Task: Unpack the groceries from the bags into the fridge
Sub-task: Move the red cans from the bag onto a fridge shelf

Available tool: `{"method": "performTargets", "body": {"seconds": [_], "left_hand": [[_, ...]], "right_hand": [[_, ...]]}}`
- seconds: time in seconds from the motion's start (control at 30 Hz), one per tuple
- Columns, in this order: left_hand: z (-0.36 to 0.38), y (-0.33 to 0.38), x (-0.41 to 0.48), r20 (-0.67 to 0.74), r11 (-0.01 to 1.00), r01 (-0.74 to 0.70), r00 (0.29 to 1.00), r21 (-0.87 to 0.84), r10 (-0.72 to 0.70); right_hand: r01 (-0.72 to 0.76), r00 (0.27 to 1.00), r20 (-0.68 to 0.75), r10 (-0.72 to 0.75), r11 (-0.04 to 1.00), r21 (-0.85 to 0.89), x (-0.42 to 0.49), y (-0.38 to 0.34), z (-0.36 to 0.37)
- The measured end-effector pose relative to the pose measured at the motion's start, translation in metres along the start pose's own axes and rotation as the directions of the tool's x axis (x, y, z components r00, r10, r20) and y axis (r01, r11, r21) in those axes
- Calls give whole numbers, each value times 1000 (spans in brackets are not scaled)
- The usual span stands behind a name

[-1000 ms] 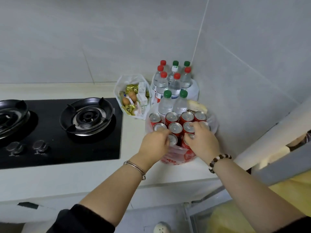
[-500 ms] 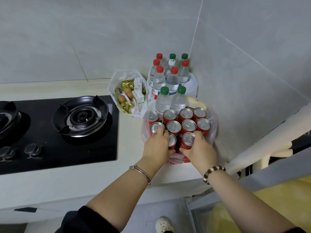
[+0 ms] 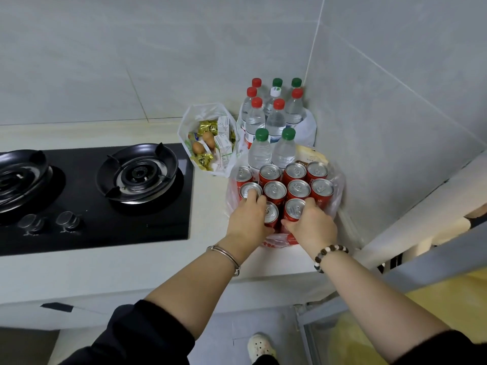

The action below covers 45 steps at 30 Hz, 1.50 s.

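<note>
Several red soda cans stand upright in a clear plastic bag on the counter corner. My left hand is closed around the front-left can, its fingertips touching the can behind. My right hand grips the front-right can, thumb on its left and fingers on its right. Behind the cans are water bottles with red and green caps in a white bag. A smaller bag holds eggs, small cartons and gold-wrapped items. The open fridge is at the lower right.
A black gas hob with two burners fills the counter to the left. Tiled walls close the corner behind and to the right of the bags. The pale counter edge runs below my wrists. A white shoe shows on the floor.
Both hands have slid back from over the middle cans to the two front cans and closed around them. The cans still stand in the bag.
</note>
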<state>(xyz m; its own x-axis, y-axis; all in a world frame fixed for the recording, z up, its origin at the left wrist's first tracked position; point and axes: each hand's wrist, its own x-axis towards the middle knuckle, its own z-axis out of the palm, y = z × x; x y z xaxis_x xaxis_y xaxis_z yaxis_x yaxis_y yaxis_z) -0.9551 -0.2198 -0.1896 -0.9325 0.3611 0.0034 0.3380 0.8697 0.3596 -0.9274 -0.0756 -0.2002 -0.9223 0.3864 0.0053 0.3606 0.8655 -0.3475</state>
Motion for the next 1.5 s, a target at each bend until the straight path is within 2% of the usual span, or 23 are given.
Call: {"method": "performTargets", "body": {"seconds": [0.23, 0.37, 0.53, 0.63, 0.8, 1.0, 1.1, 1.27, 1.4, 1.5], "left_hand": [[-3, 4, -5, -86, 996, -57, 995, -64, 51], [-18, 7, -10, -104, 993, -36, 994, -111, 24], [-51, 9, -17, -162, 940, 27, 983, -341, -87], [-73, 5, -21, -209, 892, 10, 971, -452, -117], [-115, -6, -38, -273, 873, -12, 952, -488, -140], [-158, -35, -80, -345, 812, 25, 897, -583, -276], [-175, -58, -111, -345, 755, 50, 868, -654, -357], [-198, -94, -175, -384, 682, 72, 781, -728, -493], [-212, -121, -244, -402, 620, 116, 667, -776, -627], [-216, -136, -300, -430, 608, 174, 560, -775, -708]], "right_hand": [[22, 999, 27, -22, 1000, -10, 1, 1, -11], [45, 999, 25, -46, 997, 57, 2, 0, -24], [106, 993, 23, -112, 978, 180, 5, -9, -51], [139, 989, 2, -146, 945, 295, 4, -23, -73], [248, 968, -64, -243, 883, 400, -6, -60, -103], [356, 926, -88, -367, 769, 531, -27, -111, -113], [405, 889, -75, -452, 697, 592, -48, -143, -112], [461, 804, -26, -594, 595, 659, -89, -198, -97], [497, 688, 25, -725, 497, 712, -139, -248, -82], [503, 571, 53, -819, 400, 767, -179, -282, -69]]}}
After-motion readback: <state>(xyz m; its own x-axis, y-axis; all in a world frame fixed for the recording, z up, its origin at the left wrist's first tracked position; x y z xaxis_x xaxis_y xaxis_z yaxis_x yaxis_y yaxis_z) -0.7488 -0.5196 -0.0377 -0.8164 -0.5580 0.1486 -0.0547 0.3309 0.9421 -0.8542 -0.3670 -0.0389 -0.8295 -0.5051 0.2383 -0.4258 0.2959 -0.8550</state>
